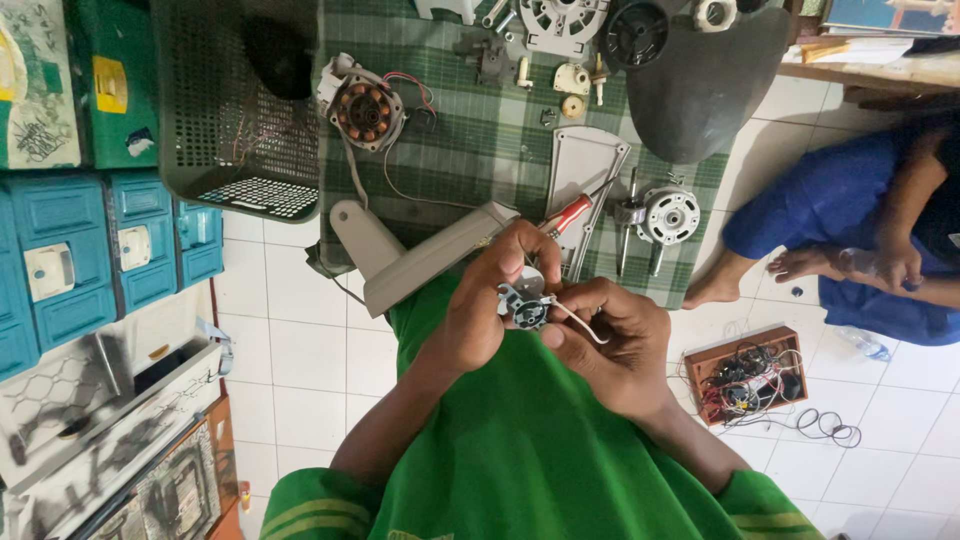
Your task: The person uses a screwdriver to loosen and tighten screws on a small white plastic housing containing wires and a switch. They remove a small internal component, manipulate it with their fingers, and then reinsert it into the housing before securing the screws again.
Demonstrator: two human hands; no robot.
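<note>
Green sleeves: they are filling the bottom centre of the frame, nearest to the camera.
Left hand: it is curling its fingers closed around the small gear part, gripping it from the left side.
Right hand: it is pinching the same part from the right, with fingers bent and closed; a thin white wire is passing under them.
Small gear part: it is sitting between both hands, in the centre of the frame.
Grey fan housing: it is lying just beyond the hands, on the edge of the checked cloth.
Red-handled screwdriver: it is resting just above the hands.
Motor: it is lying on the cloth, right of centre.
Copper-wound stator: it is lying at the upper left of the cloth.
Dark basket: it is standing at the upper left.
Another person: sitting at the right edge, in blue clothes.
</note>
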